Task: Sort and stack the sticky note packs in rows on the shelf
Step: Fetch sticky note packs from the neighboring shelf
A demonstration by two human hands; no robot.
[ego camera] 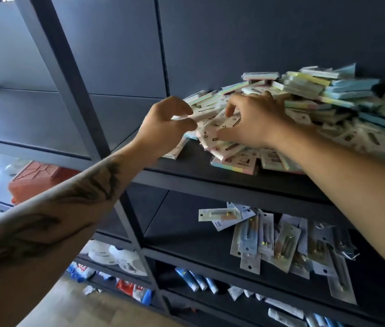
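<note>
**shelfguy:** Sticky note packs (309, 107) — pastel pads in clear wrap — lie heaped on the dark metal shelf (210, 171), right of both hands. No rows yet.

**padfan:** Head view: left hand (163, 123) pinches one white pack (198, 114) by its end, long axis running toward the right hand (255, 121) — whose curled fingers grip the fanned packs just beside it.

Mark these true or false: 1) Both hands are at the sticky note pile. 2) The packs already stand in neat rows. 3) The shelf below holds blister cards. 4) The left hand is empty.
1) True: the left hand and right hand are at the sticky note pile.
2) False: they lie in a loose heap.
3) True: blister cards lie scattered there.
4) False: it pinches a pack.
</note>
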